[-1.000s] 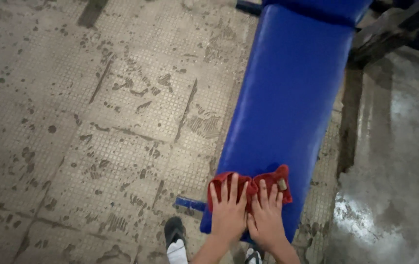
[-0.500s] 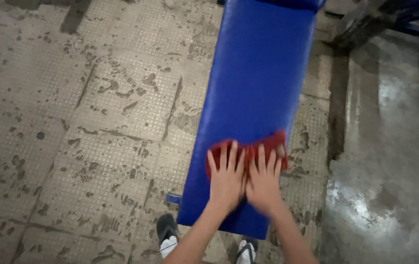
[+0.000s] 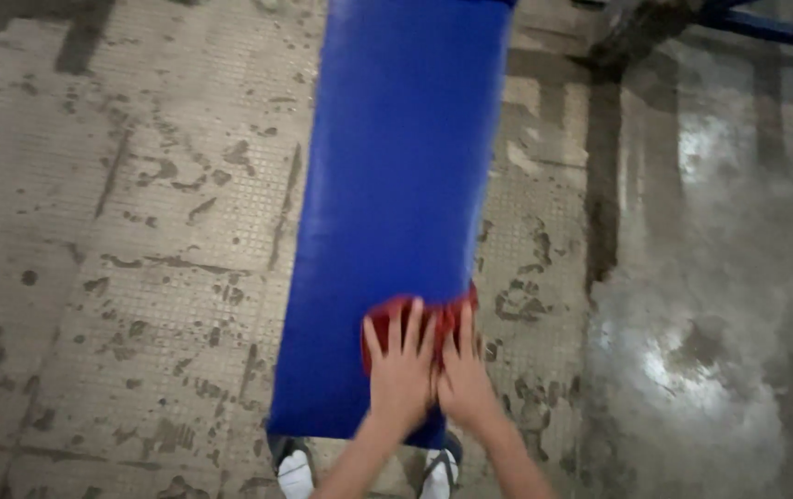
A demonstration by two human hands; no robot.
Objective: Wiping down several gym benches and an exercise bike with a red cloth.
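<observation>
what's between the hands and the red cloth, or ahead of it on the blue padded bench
Nothing visible. The left hand and right hand press flat, side by side, directly on the red cloth. The long blue padded bench top ahead of the cloth shows nothing lying on it.

Bench pad (image 3: 396, 185): long, blue, smooth padded top, running away from the viewer. One red cloth (image 3: 420, 319) lies bunched on its near right part, reaching the right edge. Floor (image 3: 138, 277): grey, small-tiled, stained with dark marks, glossy wet patch at right.
</observation>
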